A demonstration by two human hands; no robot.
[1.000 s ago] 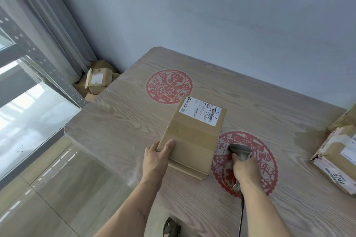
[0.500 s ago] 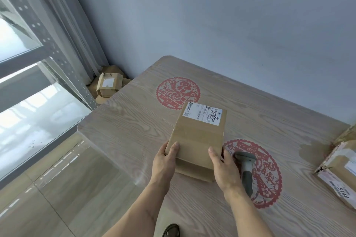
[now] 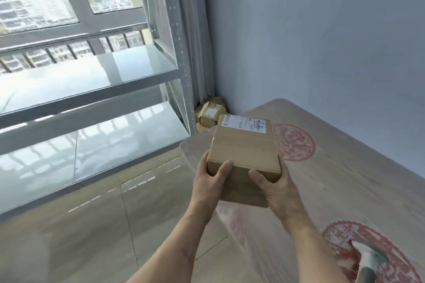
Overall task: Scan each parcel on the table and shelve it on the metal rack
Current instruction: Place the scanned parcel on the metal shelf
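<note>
A brown cardboard parcel (image 3: 246, 147) with a white shipping label on its far end is held in the air above the table's left edge. My left hand (image 3: 210, 179) grips its near left corner and my right hand (image 3: 274, 187) grips its near right corner. The grey metal rack (image 3: 92, 96) with glossy shelves fills the left side, its perforated upright (image 3: 181, 71) just beyond the parcel. The grey handheld scanner (image 3: 368, 257) lies on the wooden table (image 3: 345, 181) at the lower right, on a red paper-cut decal.
Another taped cardboard box (image 3: 209, 114) sits on the floor in the corner between the rack and the wall. A second red decal (image 3: 295, 142) marks the table beyond the parcel. Tiled floor lies below the rack at the left.
My right hand left the scanner on the table and took hold of the parcel. Both hands lifted it off the table and the view swung left towards the rack.
</note>
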